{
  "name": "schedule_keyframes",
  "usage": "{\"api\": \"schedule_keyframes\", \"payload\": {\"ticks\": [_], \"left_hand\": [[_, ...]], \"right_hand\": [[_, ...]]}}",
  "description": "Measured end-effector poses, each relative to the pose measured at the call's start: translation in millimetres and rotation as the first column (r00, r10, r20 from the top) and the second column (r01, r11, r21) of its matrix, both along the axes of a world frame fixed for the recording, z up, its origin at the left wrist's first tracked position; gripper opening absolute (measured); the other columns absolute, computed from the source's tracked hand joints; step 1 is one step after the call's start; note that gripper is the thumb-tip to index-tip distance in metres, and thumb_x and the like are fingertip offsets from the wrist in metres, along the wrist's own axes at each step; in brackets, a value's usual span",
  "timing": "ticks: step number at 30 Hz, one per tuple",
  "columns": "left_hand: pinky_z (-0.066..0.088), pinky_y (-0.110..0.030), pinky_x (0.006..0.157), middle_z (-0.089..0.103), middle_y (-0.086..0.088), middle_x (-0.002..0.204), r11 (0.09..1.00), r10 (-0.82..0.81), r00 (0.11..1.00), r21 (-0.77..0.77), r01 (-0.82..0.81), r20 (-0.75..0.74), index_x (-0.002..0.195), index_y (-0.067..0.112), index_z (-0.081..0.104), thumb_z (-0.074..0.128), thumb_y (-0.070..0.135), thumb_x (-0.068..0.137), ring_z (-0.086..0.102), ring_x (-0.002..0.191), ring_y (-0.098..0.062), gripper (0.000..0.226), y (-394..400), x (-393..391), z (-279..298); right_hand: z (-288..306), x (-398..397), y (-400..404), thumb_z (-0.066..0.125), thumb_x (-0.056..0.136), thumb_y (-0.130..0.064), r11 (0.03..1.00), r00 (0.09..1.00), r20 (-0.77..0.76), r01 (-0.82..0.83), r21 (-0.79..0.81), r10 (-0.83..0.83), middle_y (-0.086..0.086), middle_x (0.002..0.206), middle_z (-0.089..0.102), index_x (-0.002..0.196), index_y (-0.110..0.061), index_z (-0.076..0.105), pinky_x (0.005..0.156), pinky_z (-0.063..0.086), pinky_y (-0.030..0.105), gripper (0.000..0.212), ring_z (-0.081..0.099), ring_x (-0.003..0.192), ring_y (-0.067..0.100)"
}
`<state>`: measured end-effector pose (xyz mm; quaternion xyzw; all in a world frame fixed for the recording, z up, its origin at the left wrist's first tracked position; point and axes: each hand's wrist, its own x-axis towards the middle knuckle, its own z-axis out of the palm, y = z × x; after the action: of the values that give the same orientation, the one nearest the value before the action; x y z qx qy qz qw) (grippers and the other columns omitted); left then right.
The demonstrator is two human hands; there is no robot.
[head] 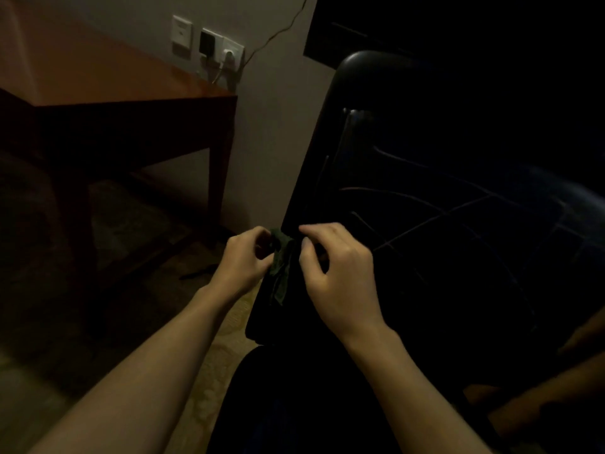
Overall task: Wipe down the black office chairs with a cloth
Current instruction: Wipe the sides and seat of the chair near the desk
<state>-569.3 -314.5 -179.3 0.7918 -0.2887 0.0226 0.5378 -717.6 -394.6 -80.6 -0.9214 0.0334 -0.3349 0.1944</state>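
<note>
Head view, dim light: left hand [244,260] curls its fingers round a small crumpled dark green cloth [282,263], which hangs against the near left edge of the black padded office chair [425,198]. Right hand [337,273], fingers bent, pinches the cloth's right side.
</note>
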Motion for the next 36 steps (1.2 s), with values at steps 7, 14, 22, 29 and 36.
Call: {"api": "schedule_keyframes", "payload": {"ticks": [7, 14, 22, 29, 36], "left_hand": [[0.052, -0.020, 0.078, 0.067, 0.000, 0.102, 1.000, -0.023, 0.998, 0.009, 0.024, -0.057, 0.118, 0.011, 0.063, 0.072, 0.012, 0.086, 0.063, 0.091, -0.009, 0.033, 3.1, -2.3, -39.3], [0.046, -0.005, 0.072, 0.063, 0.003, 0.096, 0.998, -0.049, 0.998, -0.050, 0.047, -0.050, 0.112, 0.008, 0.066, 0.069, 0.005, 0.086, 0.061, 0.090, -0.010, 0.026, 8.1, -8.7, -84.2], [0.057, -0.032, 0.079, 0.066, -0.007, 0.103, 0.988, -0.097, 0.992, -0.127, 0.086, -0.084, 0.111, 0.005, 0.065, 0.070, 0.004, 0.086, 0.064, 0.095, -0.017, 0.026, 8.8, -7.7, -148.5], [0.053, -0.014, 0.079, 0.064, 0.003, 0.102, 0.985, -0.129, 0.989, -0.128, 0.119, -0.076, 0.112, 0.014, 0.063, 0.070, 0.006, 0.086, 0.061, 0.094, 0.000, 0.028, 6.8, -4.0, -190.0], [0.051, -0.010, 0.069, 0.067, -0.002, 0.095, 0.994, -0.110, 0.969, -0.032, 0.106, -0.219, 0.103, 0.012, 0.065, 0.072, -0.001, 0.081, 0.064, 0.086, -0.008, 0.026, 4.8, -1.5, -223.1]], "right_hand": [[-78.4, -18.3, 9.6, 0.058, 0.095, -0.014, 0.974, 0.997, -0.064, -0.016, 0.224, 0.032, -0.011, 0.097, 0.064, 0.110, -0.016, 0.069, 0.073, 0.046, 0.011, 0.020, 0.060, 0.088, 0.000], [-165.2, -34.6, 23.4, 0.056, 0.095, -0.020, 0.950, 0.929, -0.367, 0.069, 0.305, 0.050, -0.017, 0.096, 0.066, 0.110, -0.025, 0.069, 0.082, 0.045, 0.008, 0.021, 0.060, 0.095, -0.004], [-225.4, -33.6, 22.7, 0.050, 0.093, -0.029, 0.914, 0.878, -0.475, 0.145, 0.378, 0.058, -0.011, 0.093, 0.068, 0.108, -0.025, 0.069, 0.080, 0.054, 0.025, 0.024, 0.064, 0.087, 0.001], [-251.3, -23.2, 22.6, 0.056, 0.095, -0.017, 0.917, 0.890, -0.454, 0.148, 0.371, 0.040, -0.009, 0.091, 0.069, 0.108, -0.021, 0.069, 0.070, 0.049, 0.013, 0.019, 0.063, 0.081, 0.001], [-253.0, -8.1, 14.1, 0.055, 0.096, -0.018, 0.876, 0.881, -0.470, 0.185, 0.445, 0.053, -0.011, 0.083, 0.067, 0.105, -0.024, 0.068, 0.070, 0.054, 0.021, 0.017, 0.066, 0.076, 0.001]]}}
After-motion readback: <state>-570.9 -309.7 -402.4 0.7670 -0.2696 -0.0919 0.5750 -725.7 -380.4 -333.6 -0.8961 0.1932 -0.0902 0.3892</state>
